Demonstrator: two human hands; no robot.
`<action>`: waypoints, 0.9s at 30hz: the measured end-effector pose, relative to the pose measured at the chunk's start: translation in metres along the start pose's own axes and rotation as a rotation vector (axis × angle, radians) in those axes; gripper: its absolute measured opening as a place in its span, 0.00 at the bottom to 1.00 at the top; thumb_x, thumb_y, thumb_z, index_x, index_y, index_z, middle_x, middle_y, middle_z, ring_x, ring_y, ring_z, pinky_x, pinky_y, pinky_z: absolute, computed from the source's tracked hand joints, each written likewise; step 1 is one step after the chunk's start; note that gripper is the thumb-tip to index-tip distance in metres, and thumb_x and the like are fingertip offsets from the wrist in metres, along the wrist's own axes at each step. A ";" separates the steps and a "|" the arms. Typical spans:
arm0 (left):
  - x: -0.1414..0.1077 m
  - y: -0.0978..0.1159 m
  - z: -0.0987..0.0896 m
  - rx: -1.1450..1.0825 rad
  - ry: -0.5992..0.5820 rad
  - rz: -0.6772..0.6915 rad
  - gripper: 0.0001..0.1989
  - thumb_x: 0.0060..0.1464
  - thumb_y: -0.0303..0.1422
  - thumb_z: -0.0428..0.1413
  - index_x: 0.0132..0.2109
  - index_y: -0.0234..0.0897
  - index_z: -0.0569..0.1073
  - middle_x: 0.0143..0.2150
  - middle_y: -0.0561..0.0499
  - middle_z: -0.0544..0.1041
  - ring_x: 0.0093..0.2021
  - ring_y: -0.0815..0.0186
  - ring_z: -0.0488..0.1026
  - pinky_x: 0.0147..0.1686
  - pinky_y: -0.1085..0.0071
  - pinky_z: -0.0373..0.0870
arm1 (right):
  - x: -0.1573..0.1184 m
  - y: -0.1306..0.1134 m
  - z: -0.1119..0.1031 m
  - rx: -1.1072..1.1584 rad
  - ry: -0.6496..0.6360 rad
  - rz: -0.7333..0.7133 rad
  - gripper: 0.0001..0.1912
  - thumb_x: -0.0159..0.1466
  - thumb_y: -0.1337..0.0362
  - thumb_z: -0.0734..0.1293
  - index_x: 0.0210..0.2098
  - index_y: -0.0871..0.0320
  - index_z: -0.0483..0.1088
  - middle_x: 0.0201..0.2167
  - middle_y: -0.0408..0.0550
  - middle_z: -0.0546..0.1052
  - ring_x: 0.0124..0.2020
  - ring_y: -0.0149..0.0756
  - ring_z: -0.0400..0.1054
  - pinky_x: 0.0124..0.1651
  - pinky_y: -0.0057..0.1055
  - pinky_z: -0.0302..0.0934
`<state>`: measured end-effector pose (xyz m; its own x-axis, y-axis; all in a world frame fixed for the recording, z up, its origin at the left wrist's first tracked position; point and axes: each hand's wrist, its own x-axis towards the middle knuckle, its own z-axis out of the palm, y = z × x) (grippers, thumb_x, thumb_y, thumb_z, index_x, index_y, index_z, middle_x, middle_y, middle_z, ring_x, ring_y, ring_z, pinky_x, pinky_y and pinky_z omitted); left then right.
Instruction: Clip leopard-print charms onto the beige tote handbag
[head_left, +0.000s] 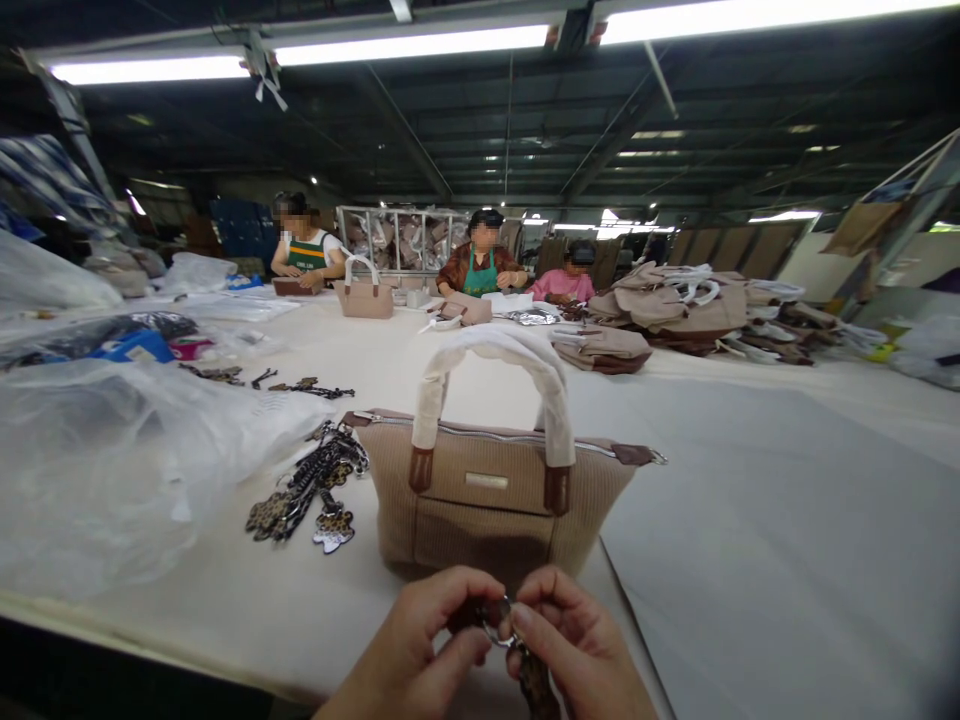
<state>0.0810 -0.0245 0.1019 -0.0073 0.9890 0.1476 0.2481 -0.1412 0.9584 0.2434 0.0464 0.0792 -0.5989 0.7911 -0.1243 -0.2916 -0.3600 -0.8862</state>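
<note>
My left hand (431, 645) pinches a metal key ring (491, 628) at the bottom centre. My right hand (577, 640) grips the dark patterned charm (536, 685) that hangs from this ring, its fingertips touching the ring too. The charm's lower end runs out of view. Just beyond my hands a beige ribbed handbag (480, 535) stands upright on the table, its handles (495, 350) wrapped in white and its zipper shut. Left of the bag lies a pile of leopard-patterned charms (300, 495) with dark cords.
Clear plastic bags (112, 470) cover the table's left side. Grey sheet material (787, 520) lies on the right. Further back are a heap of beige bags (675, 310), a second handbag (365, 298), and three co-workers seated across the table, one in a green apron (480, 275).
</note>
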 end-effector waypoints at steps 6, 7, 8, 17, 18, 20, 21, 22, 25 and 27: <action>0.002 -0.010 -0.006 0.119 0.073 0.127 0.08 0.59 0.30 0.53 0.39 0.39 0.78 0.32 0.51 0.76 0.33 0.67 0.72 0.35 0.74 0.66 | 0.004 0.006 -0.002 0.081 -0.073 0.022 0.21 0.52 0.53 0.79 0.32 0.59 0.69 0.25 0.42 0.79 0.21 0.23 0.69 0.25 0.19 0.57; 0.002 -0.011 -0.006 0.083 0.094 0.096 0.08 0.59 0.31 0.53 0.38 0.39 0.77 0.32 0.51 0.76 0.33 0.67 0.71 0.34 0.74 0.66 | 0.004 0.006 -0.001 0.086 -0.090 0.006 0.21 0.52 0.53 0.79 0.32 0.58 0.69 0.25 0.42 0.79 0.23 0.24 0.69 0.27 0.19 0.59; 0.001 -0.013 -0.005 0.038 0.113 0.057 0.06 0.58 0.31 0.54 0.38 0.39 0.76 0.31 0.52 0.75 0.32 0.67 0.71 0.33 0.74 0.66 | 0.004 0.006 0.000 0.086 -0.096 -0.010 0.21 0.52 0.53 0.79 0.33 0.58 0.70 0.25 0.42 0.79 0.24 0.24 0.69 0.29 0.20 0.60; -0.003 -0.015 -0.002 -0.144 0.114 -0.029 0.05 0.55 0.30 0.52 0.37 0.36 0.73 0.30 0.51 0.74 0.31 0.67 0.68 0.33 0.72 0.65 | 0.002 0.003 0.001 -0.026 -0.050 -0.005 0.23 0.50 0.50 0.79 0.32 0.58 0.68 0.25 0.44 0.79 0.24 0.28 0.69 0.29 0.25 0.62; -0.003 -0.014 -0.002 -0.150 0.112 -0.027 0.05 0.55 0.30 0.52 0.37 0.36 0.73 0.30 0.51 0.74 0.31 0.67 0.68 0.33 0.72 0.65 | 0.002 0.003 0.001 -0.036 -0.053 -0.004 0.23 0.50 0.50 0.79 0.32 0.58 0.68 0.26 0.44 0.79 0.24 0.28 0.69 0.29 0.25 0.62; -0.002 -0.013 -0.002 -0.165 0.111 -0.021 0.05 0.55 0.30 0.52 0.37 0.36 0.73 0.30 0.51 0.74 0.32 0.66 0.68 0.33 0.72 0.66 | 0.003 0.003 0.000 -0.045 -0.058 -0.001 0.23 0.51 0.50 0.79 0.31 0.58 0.68 0.26 0.44 0.79 0.24 0.27 0.69 0.30 0.25 0.62; -0.002 -0.013 -0.002 -0.170 0.111 -0.018 0.05 0.55 0.30 0.52 0.37 0.36 0.72 0.30 0.51 0.74 0.32 0.66 0.68 0.33 0.72 0.66 | 0.003 0.003 0.000 -0.043 -0.059 0.000 0.23 0.51 0.51 0.79 0.31 0.58 0.67 0.26 0.44 0.79 0.24 0.27 0.69 0.30 0.24 0.62; -0.002 -0.012 -0.002 -0.175 0.113 -0.020 0.05 0.55 0.30 0.52 0.37 0.36 0.72 0.30 0.51 0.74 0.32 0.66 0.69 0.33 0.72 0.66 | 0.003 0.004 0.000 -0.036 -0.062 0.001 0.22 0.51 0.51 0.79 0.32 0.58 0.67 0.26 0.44 0.79 0.24 0.27 0.69 0.30 0.24 0.62; -0.001 -0.010 -0.002 -0.180 0.126 -0.034 0.05 0.55 0.30 0.52 0.38 0.36 0.73 0.31 0.51 0.74 0.32 0.66 0.69 0.33 0.72 0.66 | 0.005 0.006 -0.002 0.009 -0.097 0.022 0.21 0.53 0.53 0.79 0.32 0.58 0.66 0.27 0.44 0.80 0.24 0.25 0.70 0.29 0.21 0.60; -0.002 -0.009 -0.003 -0.139 0.125 -0.010 0.06 0.55 0.29 0.52 0.38 0.37 0.74 0.31 0.51 0.74 0.32 0.66 0.70 0.34 0.72 0.66 | 0.007 0.008 -0.003 0.064 -0.114 0.039 0.21 0.54 0.55 0.78 0.32 0.58 0.65 0.27 0.44 0.80 0.22 0.24 0.69 0.26 0.19 0.57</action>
<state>0.0761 -0.0250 0.0938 -0.1321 0.9785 0.1584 0.1108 -0.1443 0.9833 0.2395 0.0502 0.0695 -0.6907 0.7157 -0.1037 -0.3108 -0.4233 -0.8510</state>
